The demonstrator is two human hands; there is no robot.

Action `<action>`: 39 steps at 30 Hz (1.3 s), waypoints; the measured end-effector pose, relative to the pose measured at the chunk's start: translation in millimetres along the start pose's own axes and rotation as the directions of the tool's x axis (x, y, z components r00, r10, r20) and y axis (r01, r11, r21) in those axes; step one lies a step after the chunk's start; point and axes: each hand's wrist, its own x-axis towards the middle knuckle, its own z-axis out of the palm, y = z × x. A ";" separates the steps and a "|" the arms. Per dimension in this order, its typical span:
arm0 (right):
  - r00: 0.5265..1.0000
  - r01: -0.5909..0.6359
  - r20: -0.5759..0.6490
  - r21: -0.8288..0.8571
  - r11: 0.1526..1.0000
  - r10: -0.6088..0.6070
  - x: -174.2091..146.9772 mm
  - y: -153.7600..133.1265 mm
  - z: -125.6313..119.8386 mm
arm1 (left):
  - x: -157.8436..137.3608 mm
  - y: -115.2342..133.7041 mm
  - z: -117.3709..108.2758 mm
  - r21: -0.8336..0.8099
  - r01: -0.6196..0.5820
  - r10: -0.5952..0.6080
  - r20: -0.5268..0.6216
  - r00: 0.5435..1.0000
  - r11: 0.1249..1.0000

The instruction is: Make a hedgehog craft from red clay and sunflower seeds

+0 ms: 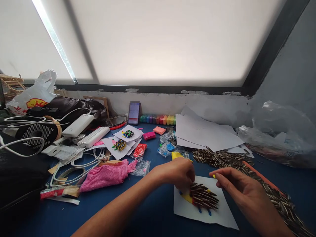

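On a white paper sheet [217, 221] lies a hedgehog figure [203, 196] with a yellow clay face, blue clay feet and a back of striped sunflower seeds. A small yellow dot sits among the seeds. My left hand [179, 171] is closed over the figure's upper left edge, its fingertips turned down and hidden, so what they pinch does not show. To the right of the figure, above the sheet, my right hand [240, 187] pinches a tiny piece of yellow clay [214, 176] between thumb and forefinger. Yellow clay [176, 155] in a wrapper lies behind my left hand.
Sunflower seeds [217, 158] spread behind and right of the sheet. White papers [207, 131], clay packets [149, 135] and finished seed hedgehogs [119, 144] lie farther back. At left are a pink cloth [106, 176], power banks [93, 137] and cables.
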 end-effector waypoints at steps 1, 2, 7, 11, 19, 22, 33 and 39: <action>1.000 -0.028 0.004 0.048 0.998 0.028 1.0 -1.0 -0.3 | 0.5 -1.1 0.4 0.000 0.002 -0.002 0.001 1.000 1.000; 0.999 -0.047 0.013 0.095 0.994 0.046 2.1 -2.4 -0.3 | 1.0 -2.5 0.6 -0.010 0.000 0.000 0.002 1.000 1.000; 0.977 -0.104 0.200 0.154 0.982 0.072 5.8 -10.5 1.1 | 3.8 -10.5 0.9 -0.144 -0.019 0.022 0.018 1.000 0.989; 0.966 -0.057 0.255 0.032 0.998 0.047 8.9 -11.2 1.6 | 6.5 -15.6 2.6 -0.235 -0.019 0.025 0.023 0.999 0.972; 0.915 -0.017 0.401 -0.090 0.996 0.052 25.4 -15.1 2.8 | 8.3 -18.8 5.4 -0.272 -0.035 0.042 0.020 0.999 0.962; 0.868 0.071 0.492 -0.264 0.962 0.071 35.2 -15.3 7.4 | 8.4 -20.0 5.4 -0.302 -0.032 0.043 0.029 0.999 0.953; 0.806 0.233 0.585 -0.449 0.862 0.087 51.2 -10.6 23.4 | 10.2 -22.3 7.7 -0.330 -0.039 0.050 0.023 0.998 0.943; 0.787 0.197 0.608 -0.407 0.892 0.103 52.6 -13.9 23.6 | 9.3 -21.4 6.1 -0.275 -0.065 0.071 0.012 0.997 0.959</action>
